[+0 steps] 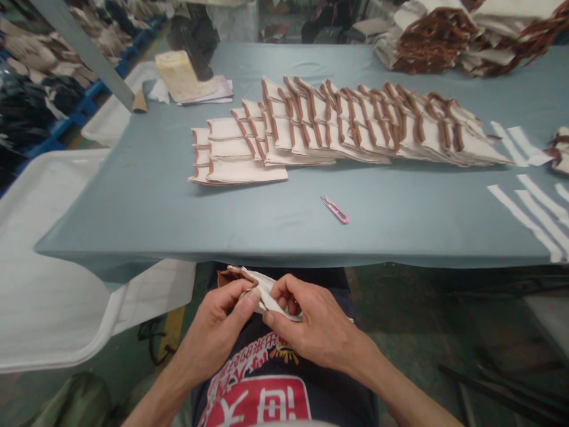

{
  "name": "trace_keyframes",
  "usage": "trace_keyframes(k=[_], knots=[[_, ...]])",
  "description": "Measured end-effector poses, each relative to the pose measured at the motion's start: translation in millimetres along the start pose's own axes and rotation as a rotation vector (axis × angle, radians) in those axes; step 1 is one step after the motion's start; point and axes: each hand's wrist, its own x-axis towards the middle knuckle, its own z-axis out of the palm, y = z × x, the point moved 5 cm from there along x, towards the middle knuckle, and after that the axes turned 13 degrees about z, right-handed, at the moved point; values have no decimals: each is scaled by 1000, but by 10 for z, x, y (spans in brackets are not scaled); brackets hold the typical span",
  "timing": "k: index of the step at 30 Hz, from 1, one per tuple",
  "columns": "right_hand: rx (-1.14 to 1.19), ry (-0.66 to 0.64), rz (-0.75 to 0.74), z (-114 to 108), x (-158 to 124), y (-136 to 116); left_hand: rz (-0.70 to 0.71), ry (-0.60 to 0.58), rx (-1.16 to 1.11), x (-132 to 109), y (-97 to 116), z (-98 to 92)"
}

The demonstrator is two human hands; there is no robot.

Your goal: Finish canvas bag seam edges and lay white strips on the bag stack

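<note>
A cream fabric piece with a brown edge (265, 295) is held between both hands, just in front of the table's near edge and above my lap. My left hand (226, 314) pinches it near the brown edging, thumb on top. My right hand (311, 320) grips the cream part with bent fingers and thumb, close beside the left. Part of the fabric is hidden behind the fingers. Beyond the hands, pink thread snips (336, 210) lie on the table.
Overlapping cream pieces with brown edges (347, 127) run across the blue-green table (155, 207). White strips (528, 216) lie at the right. Brown and cream bundles (435, 41) sit at the back right. A yellowish block (180, 74) rests at the back left. White bins (53, 261) stand left.
</note>
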Motion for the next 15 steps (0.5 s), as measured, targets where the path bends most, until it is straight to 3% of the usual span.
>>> trace_keyframes(k=[8, 15], knots=[[-67, -61, 51, 129, 84, 61, 110, -41, 321, -1, -20, 13], [-37, -61, 50, 148, 49, 12, 9, -79, 200, -22, -78, -33]])
